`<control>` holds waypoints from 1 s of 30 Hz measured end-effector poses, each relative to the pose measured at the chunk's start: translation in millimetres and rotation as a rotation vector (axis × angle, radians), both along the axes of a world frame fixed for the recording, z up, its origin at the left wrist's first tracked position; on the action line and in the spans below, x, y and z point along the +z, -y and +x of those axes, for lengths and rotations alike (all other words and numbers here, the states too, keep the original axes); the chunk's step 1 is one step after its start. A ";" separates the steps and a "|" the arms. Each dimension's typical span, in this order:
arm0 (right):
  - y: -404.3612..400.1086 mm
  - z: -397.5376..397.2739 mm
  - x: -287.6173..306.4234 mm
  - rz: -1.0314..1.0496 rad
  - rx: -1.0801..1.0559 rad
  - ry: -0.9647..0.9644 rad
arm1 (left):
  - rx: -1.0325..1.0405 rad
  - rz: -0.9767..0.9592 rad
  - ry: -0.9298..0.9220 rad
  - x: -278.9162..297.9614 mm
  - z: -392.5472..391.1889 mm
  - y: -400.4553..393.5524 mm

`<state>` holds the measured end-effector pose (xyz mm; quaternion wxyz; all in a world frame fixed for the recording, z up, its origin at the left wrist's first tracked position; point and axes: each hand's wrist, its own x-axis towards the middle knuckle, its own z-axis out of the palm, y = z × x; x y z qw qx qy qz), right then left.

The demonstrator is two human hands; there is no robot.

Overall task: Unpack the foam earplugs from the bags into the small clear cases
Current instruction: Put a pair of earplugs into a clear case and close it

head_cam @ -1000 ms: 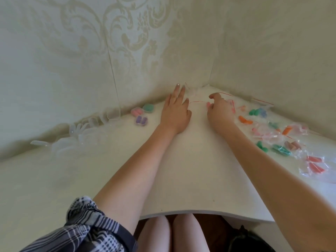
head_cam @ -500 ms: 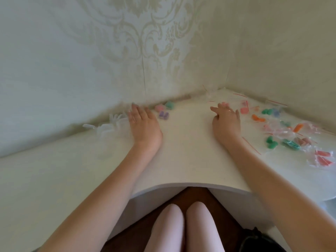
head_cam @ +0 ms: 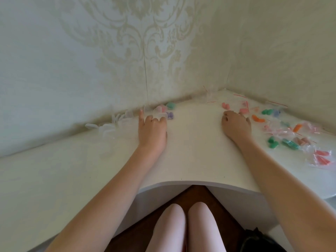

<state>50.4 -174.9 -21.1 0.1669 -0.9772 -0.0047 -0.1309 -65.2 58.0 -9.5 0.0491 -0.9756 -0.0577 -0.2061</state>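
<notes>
Both hands reach forward — left hand (head_cam: pixel 152 128) and right hand (head_cam: pixel 236 124) curled

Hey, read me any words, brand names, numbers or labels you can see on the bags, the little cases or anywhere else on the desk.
None: no readable text shows anywhere.
The bags are clear plastic with red zip strips and no visible print.
The small clear cases carry no label that I can make out.
The wall has only an ornamental pattern, no lettering.
</notes>
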 end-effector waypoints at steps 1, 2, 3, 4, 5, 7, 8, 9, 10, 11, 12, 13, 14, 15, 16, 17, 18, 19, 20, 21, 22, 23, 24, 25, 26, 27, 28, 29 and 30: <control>-0.4 -1.0 0.5 0.009 0.002 0.028 | -0.019 -0.022 0.011 -1.3 -1.0 3.5; -0.1 -2.0 1.8 0.020 0.006 0.060 | -0.030 -0.054 0.017 -1.9 -2.2 7.4; 0.1 -2.7 3.2 0.027 0.010 0.090 | -0.037 -0.085 0.021 -2.2 -2.6 11.1; 0.3 -3.0 4.4 0.038 0.017 0.111 | -0.044 -0.111 0.027 -3.0 -2.5 14.1; 0.3 -3.2 5.3 0.054 0.023 0.127 | -0.058 -0.134 0.031 -4.5 -1.9 16.2; 0.1 -2.7 6.2 0.051 -0.017 0.138 | -0.114 -0.194 0.033 -7.4 -0.7 18.6; 0.9 -1.5 5.7 0.023 -0.066 0.122 | -0.152 -0.235 0.037 -9.0 0.1 19.2; 2.0 0.2 4.5 -0.007 -0.116 0.098 | -0.193 -0.273 0.041 -10.6 1.5 19.6; 3.6 1.7 3.2 -0.034 -0.149 0.077 | -0.235 -0.305 0.045 -11.3 3.0 19.8; 4.5 3.0 1.5 -0.048 -0.155 0.071 | -0.267 -0.330 0.051 -12.3 4.8 19.8; 4.9 3.4 0.8 -0.044 -0.144 0.083 | -0.291 -0.351 0.054 -13.1 6.5 20.2; 4.7 4.2 0.1 -0.021 -0.127 0.112 | -0.304 -0.370 0.054 -13.4 8.1 20.6; 3.7 3.5 0.1 0.014 -0.114 0.144 | -0.310 -0.390 0.053 -14.0 9.8 20.9; 2.9 3.3 0.4 0.056 -0.112 0.171 | -0.310 -0.418 0.057 -13.7 10.7 21.1; 2.7 2.2 1.5 0.107 -0.122 0.194 | -0.313 -0.452 0.076 -12.3 10.5 21.3; 3.1 1.4 3.1 0.169 -0.142 0.221 | -0.333 -0.479 0.130 -10.7 9.7 21.5; 3.4 -0.5 5.7 0.245 -0.162 0.258 | -0.363 -0.491 0.215 -10.0 9.2 21.1; 3.5 -2.1 8.7 0.344 -0.165 0.301 | -0.388 -0.500 0.302 -10.0 9.0 20.7; 2.7 -5.7 12.7 0.469 -0.141 0.353 | -0.405 -0.519 0.371 -8.4 8.1 21.2; -0.3 -9.3 16.3 0.613 -0.097 0.409 | -0.416 -0.552 0.408 -7.1 7.5 22.4; -5.0 -14.5 20.3 0.751 -0.043 0.458 | -0.426 -0.599 0.419 -5.4 7.1 24.3; -11.1 -19.1 23.1 0.864 0.004 0.494 | -0.438 -0.669 0.412 -4.1 7.5 26.7; -18.1 -23.5 24.5 0.960 0.048 0.491 | -0.449 -0.753 0.395 -3.0 8.4 28.9; -26.0 -27.7 25.4 1.060 0.099 0.436 | -0.458 -0.836 0.380 -2.5 10.1 30.4; -34.3 -32.8 25.5 1.171 0.167 0.329 | -0.466 -0.909 0.364 -1.4 11.6 31.1; -41.9 -37.0 25.4 1.268 0.242 0.204 | -0.475 -0.974 0.348 -0.7 13.1 31.0; -48.5 -40.8 25.8 1.335 0.303 0.096 | -0.478 -1.023 0.324 0.1 14.3 30.0; -54.3 -43.4 26.5 1.380 0.334 0.013 | -0.478 -1.057 0.297 0.0 15.5 28.4; -58.6 -45.5 27.3 1.427 0.348 -0.060 | -0.478 -1.076 0.274 0.4 15.5 27.1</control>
